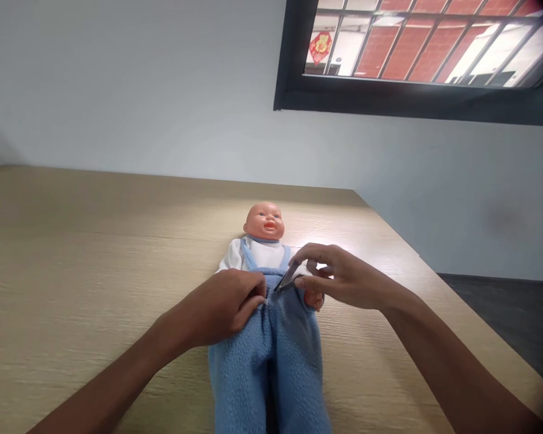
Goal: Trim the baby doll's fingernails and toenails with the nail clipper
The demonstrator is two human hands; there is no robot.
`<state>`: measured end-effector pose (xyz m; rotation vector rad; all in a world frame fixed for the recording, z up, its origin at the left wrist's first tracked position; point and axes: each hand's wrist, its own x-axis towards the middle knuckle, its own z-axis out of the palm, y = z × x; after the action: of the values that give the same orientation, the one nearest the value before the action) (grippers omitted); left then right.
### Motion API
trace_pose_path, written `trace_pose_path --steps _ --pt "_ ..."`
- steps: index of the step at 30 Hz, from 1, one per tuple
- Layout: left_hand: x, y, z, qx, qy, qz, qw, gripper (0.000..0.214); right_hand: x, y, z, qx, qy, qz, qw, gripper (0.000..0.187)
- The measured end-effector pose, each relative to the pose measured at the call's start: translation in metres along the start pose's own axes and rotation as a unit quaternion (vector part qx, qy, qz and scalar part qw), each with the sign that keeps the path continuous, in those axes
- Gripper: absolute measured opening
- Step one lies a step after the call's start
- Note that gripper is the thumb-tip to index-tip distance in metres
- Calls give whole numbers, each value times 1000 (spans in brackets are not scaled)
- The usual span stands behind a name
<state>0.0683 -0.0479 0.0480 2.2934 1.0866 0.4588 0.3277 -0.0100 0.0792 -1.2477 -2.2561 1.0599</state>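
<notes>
A baby doll (pixel 263 222) lies on its back on the table, its head towards the wall. It wears a white long-sleeved top (pixel 231 255) under blue fleece overalls (pixel 247 374). My left hand (pixel 228 304) pinches a fold of the overalls at the doll's belly. Between the thumb and fingers of my right hand (pixel 344 274) is a pair of small metal thread snips (pixel 288 277). Their tips point down-left and meet the overalls just right of my left fingertips. Whether any thread lies between the blades is too small to tell. The doll's hand (pixel 314 299) shows beneath my right hand.
The light wooden table (pixel 95 271) spreads widely to the left, and its right edge slants down past my right forearm. A pale wall (pixel 140 90) stands behind it. A dark-framed barred window (pixel 416 96) is at upper right, with dark floor (pixel 489 313) below.
</notes>
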Motion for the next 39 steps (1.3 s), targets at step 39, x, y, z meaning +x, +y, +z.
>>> trace_pose_path --steps 39 --pt "3 -1 6 -38 39 36 998 16 0 -13 23 93 -88 -77 989 33"
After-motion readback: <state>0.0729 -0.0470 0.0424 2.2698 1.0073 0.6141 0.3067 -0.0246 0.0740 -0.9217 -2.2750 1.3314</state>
